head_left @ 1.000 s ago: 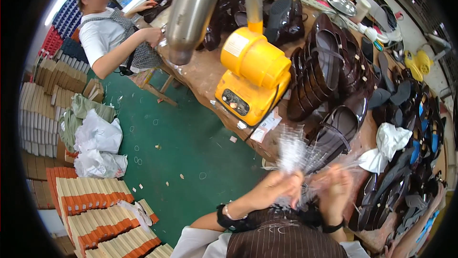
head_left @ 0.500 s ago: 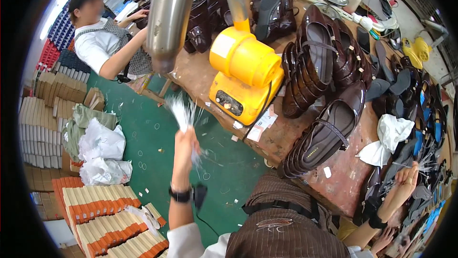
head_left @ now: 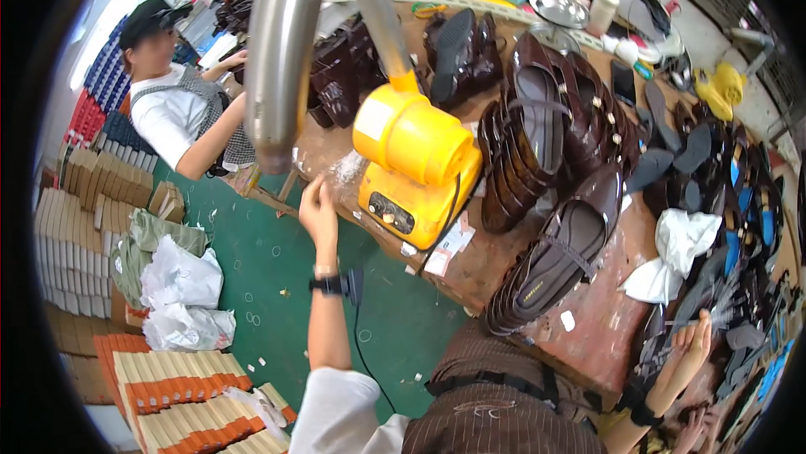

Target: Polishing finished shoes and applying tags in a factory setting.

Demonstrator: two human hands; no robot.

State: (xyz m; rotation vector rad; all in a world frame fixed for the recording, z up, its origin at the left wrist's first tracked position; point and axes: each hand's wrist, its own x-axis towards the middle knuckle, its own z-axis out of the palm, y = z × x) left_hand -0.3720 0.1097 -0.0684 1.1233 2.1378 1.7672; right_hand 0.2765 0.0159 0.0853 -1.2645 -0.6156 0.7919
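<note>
My left hand (head_left: pixel 317 209) is at the table's left edge, with its fingers curled together and nothing visible in them. Just past its fingertips, a loose bunch of thin white strands (head_left: pixel 346 167) lies on the table beside a yellow blower (head_left: pixel 411 139). Far to the right, my right hand (head_left: pixel 687 353) is closed on several thin, clear strands (head_left: pixel 722 310) that fan out from its fingertips. Dark, flat shoe parts lie below and around that hand. Between my hands, glossy dark brown strap shoes (head_left: pixel 546 282) are nested in stacks on the table.
A metal pipe (head_left: pixel 281 68) rises in front of the blower. White crumpled cloth (head_left: pixel 672 257) is near my right hand. A person (head_left: pixel 168 110) in a cap works at the upper left. Stacked boxes (head_left: pixel 176 378) and white bags (head_left: pixel 180 273) stand on the green floor.
My left hand has moved up to the table's edge, and the white bunch it held now lies on the table. My right hand has shifted slightly left and down, still with strands.
</note>
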